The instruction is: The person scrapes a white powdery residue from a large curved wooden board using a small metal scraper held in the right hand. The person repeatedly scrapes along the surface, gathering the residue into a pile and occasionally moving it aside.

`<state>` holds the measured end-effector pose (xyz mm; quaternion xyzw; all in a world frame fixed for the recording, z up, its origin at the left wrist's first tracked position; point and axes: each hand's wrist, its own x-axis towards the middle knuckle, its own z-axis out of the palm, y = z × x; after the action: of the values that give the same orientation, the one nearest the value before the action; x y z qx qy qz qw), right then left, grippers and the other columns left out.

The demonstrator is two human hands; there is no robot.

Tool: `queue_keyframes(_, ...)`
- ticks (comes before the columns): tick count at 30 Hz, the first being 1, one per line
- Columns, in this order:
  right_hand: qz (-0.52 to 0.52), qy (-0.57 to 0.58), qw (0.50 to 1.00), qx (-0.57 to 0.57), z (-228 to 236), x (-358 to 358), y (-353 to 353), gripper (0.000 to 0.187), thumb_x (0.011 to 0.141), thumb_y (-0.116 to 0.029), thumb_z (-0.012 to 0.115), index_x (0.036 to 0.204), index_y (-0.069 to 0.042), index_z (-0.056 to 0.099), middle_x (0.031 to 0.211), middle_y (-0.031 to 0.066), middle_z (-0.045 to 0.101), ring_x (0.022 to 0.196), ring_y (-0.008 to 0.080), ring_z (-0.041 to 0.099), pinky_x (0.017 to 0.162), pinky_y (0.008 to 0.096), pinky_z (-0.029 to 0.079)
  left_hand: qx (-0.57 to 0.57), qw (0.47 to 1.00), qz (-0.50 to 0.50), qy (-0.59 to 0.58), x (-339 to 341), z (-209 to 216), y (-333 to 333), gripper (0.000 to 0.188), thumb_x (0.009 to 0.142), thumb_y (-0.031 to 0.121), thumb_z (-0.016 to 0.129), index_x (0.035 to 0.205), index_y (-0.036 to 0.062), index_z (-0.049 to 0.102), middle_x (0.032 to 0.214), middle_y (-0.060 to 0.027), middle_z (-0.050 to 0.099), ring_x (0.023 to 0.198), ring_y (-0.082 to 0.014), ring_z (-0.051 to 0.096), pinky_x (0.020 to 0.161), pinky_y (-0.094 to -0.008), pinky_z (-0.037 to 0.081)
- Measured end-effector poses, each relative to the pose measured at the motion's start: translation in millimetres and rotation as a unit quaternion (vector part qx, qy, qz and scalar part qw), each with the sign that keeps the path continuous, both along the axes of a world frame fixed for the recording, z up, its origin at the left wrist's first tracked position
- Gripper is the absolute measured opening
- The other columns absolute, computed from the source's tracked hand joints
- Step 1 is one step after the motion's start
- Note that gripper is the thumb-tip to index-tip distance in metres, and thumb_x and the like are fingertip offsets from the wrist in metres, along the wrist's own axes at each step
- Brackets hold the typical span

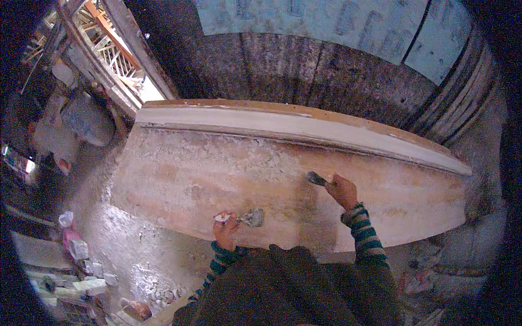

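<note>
My left hand (pixel 225 232) is closed round the handle of a putty knife (pixel 253 217). Its broad blade points right and looks smeared with pale paste. Farther right and a little farther away, my right hand (pixel 342 191) grips a second scraper (pixel 316 178) with a dark blade pointing left, just over or on the worktable (pixel 359 163); I cannot tell if it touches. Along the far side of that worktable lies a long workpiece (pixel 261 120), with a white-coated face between brown edges. Pale crumbs and dust (pixel 272 165) cover the tabletop in front of it.
A stained wall, dark below and blue above (pixel 337 24), rises behind the worktable. At the far left, a doorway (pixel 117 54) lets in light. Pale blocks and a pink bag (pixel 70 239) lie at the lower left, beside a floor (pixel 147 239) spotted with white residue.
</note>
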<state>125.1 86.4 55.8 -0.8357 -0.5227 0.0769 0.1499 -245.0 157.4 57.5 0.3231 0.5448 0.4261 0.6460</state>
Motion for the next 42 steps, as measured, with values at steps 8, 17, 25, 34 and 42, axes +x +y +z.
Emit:
queue_keyframes(8,0.037,0.078,0.996,0.034,-34,-52,91,0.031,0.075,-0.036,0.059,0.076,-0.006,0.054,0.073,0.0159,0.061,0.068,0.0359,0.059,0.061,0.0459,0.045,0.07,0.993,-0.074,0.065,-11,-47,14,0.016,0.081,0.014,0.063,0.093,0.007,0.055,0.08,0.0001,0.055,0.07,-0.0099,0.053,0.059,-0.0237,0.047)
queue_keyframes(17,0.058,-0.001,0.998,-0.006,11,-22,54,0.033,0.072,-0.038,0.063,0.072,-0.007,0.054,0.065,0.0151,0.059,0.063,0.0353,0.058,0.055,0.0461,0.045,0.234,0.957,-0.067,0.159,10,-23,7,0.014,0.081,0.012,0.063,0.089,0.0049,0.055,0.081,-0.0034,0.059,0.076,-0.0138,0.055,0.069,-0.0281,0.046)
queue_keyframes(25,0.078,0.05,0.993,0.072,-36,-34,66,0.029,0.073,-0.034,0.061,0.075,-0.007,0.052,0.069,0.0163,0.059,0.065,0.0355,0.058,0.057,0.0457,0.044,0.158,0.955,-0.103,0.227,6,-23,13,0.017,0.081,0.015,0.063,0.091,0.004,0.056,0.079,-0.0056,0.062,0.074,-0.0158,0.058,0.068,-0.0313,0.047)
queue_keyframes(34,0.063,-0.002,0.993,-0.097,9,-6,37,0.027,0.074,-0.033,0.06,0.075,-0.007,0.054,0.071,0.0149,0.06,0.068,0.0344,0.059,0.059,0.0451,0.045,0.188,0.955,-0.096,0.208,10,-27,19,0.019,0.079,0.014,0.064,0.093,0.0033,0.057,0.077,-0.0069,0.062,0.071,-0.0162,0.059,0.065,-0.0301,0.048)
queue_keyframes(42,0.081,0.066,0.994,0.011,-8,-17,45,0.029,0.075,-0.035,0.061,0.071,-0.007,0.053,0.069,0.0144,0.059,0.066,0.0337,0.059,0.057,0.0434,0.045,0.145,0.95,-0.125,0.248,9,-31,26,0.021,0.078,0.014,0.065,0.094,0.0033,0.056,0.076,-0.0074,0.061,0.068,-0.0158,0.058,0.063,-0.0284,0.047)
